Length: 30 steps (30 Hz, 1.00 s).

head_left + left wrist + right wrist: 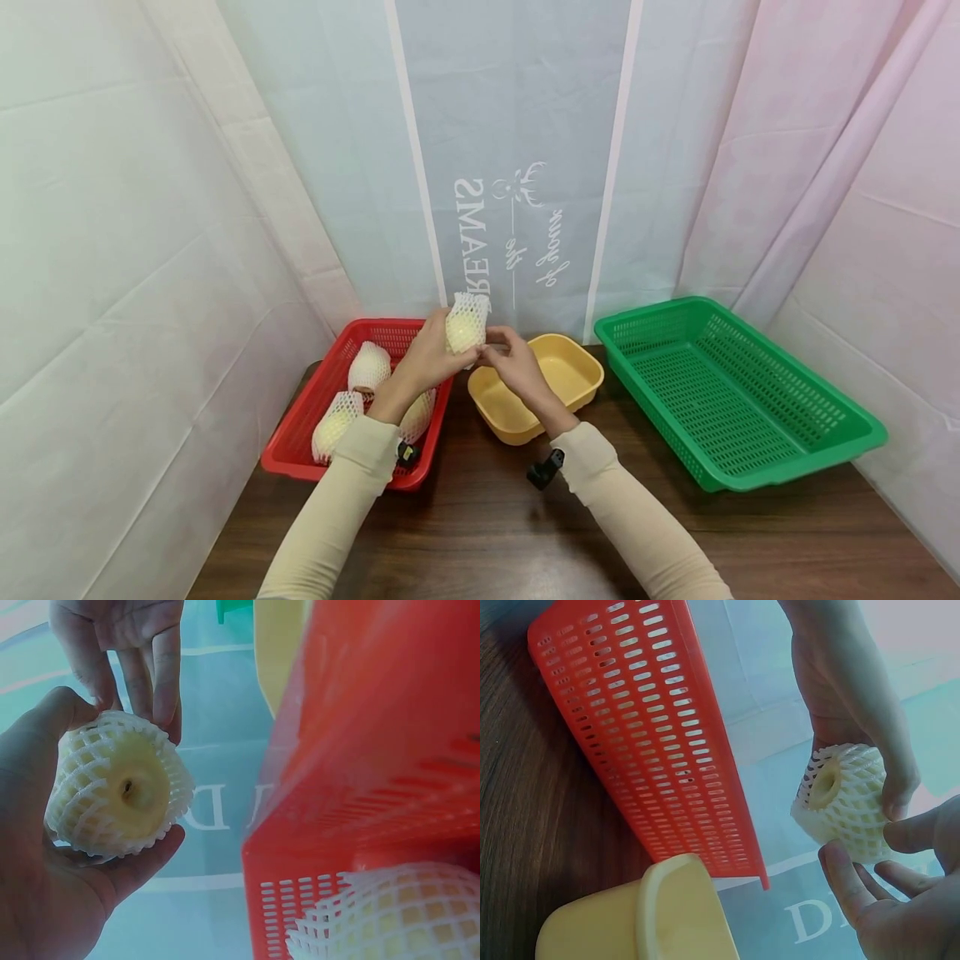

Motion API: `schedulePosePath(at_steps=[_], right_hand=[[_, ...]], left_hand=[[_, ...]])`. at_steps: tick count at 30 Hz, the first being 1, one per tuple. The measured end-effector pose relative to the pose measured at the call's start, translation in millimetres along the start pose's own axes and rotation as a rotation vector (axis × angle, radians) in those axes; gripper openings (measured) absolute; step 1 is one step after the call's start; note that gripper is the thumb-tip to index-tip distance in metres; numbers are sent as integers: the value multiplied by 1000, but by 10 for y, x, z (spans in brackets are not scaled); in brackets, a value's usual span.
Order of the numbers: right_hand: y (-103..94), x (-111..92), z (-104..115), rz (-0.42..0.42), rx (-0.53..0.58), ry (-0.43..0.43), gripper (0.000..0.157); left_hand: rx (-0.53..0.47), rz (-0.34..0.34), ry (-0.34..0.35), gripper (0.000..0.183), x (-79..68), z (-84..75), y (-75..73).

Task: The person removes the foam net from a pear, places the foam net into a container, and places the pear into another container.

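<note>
My left hand (429,354) grips a pale yellow fruit (148,780), round like an apple or pear, wrapped in a white foam net (859,806). A small dark hollow shows at the fruit's bare end, turned to the left wrist camera. My right hand (517,364) pinches the opposite end of the net between thumb and fingertips. Both hands are raised between the red basket (321,402) and the yellow basin (581,367). More netted fruits (369,367) lie in the red basket, one of them partly hidden by my left forearm.
To the right stands a green basket (720,392) with slotted walls and nothing in it. The yellow basin sits between the two baskets on the dark wooden table (480,533). Behind hangs a pale curtain (517,100) with white lettering; white cloth walls flank the table.
</note>
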State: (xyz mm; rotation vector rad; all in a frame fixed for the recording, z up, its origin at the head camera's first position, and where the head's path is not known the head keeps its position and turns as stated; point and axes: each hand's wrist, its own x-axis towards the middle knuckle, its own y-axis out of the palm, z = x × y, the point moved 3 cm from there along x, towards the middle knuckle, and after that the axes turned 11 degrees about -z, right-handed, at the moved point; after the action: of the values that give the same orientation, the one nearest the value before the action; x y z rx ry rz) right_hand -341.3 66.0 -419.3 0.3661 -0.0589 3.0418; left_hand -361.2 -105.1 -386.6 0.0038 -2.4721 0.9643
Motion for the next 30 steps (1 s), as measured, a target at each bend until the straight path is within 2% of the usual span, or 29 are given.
schedulePosePath(at_steps=[10,18,30], right_hand=[[-94,-23,51,-6,3,-13,37],[-198,-47,92,-7,-37,-10,38],[-350,-105,175,5,-71,-32,40]], left_hand=[[-57,-10,24,83,-12,-80,33],[-67,-15,17,84,-23,-164,57],[-140,-10,14,84,-49,-287,112]])
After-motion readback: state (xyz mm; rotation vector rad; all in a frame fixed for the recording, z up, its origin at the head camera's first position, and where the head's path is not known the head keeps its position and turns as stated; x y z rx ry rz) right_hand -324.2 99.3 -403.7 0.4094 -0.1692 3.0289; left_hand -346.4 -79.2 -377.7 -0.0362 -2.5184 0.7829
